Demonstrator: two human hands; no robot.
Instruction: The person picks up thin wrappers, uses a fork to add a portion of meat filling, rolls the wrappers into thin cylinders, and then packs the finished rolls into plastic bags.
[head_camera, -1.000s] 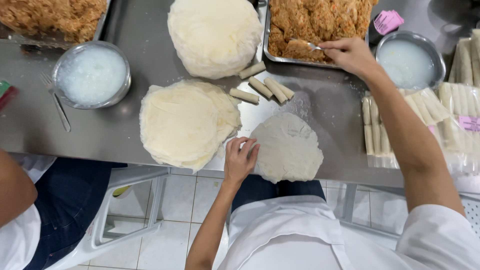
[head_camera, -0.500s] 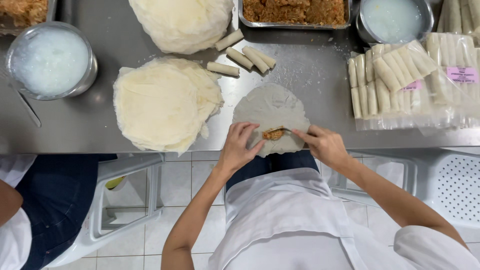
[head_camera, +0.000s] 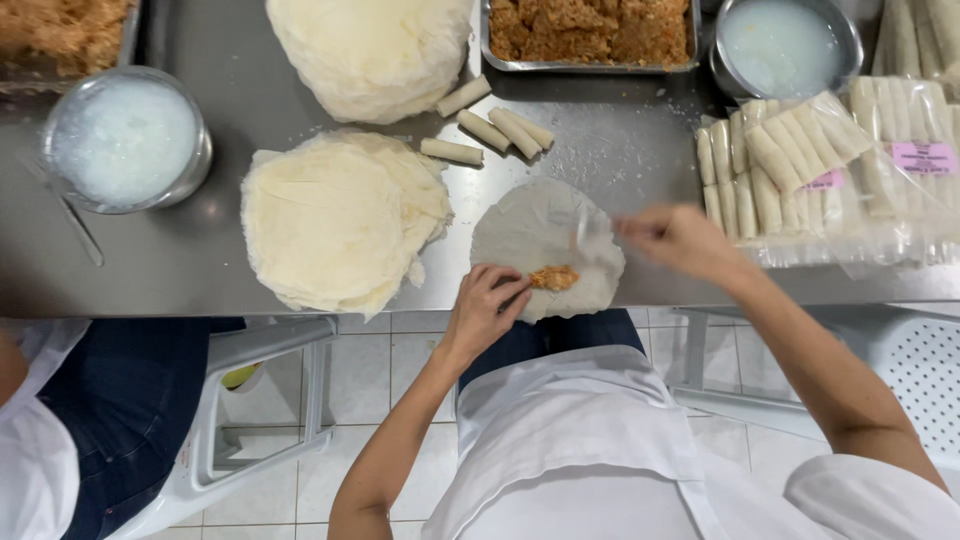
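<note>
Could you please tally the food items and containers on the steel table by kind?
Loose finished rolls: 4
Wrapper stacks: 2
Single wrapper with filling: 1
Bowls of white liquid: 2
Filling trays: 2
Total: 11

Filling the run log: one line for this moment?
left hand: on wrapper beside filling | right hand: blurred, above wrapper | table

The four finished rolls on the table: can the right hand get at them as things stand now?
Probably yes. The right hand is above the wrapper, and the rolls lie just beyond it with bare table between.
</note>
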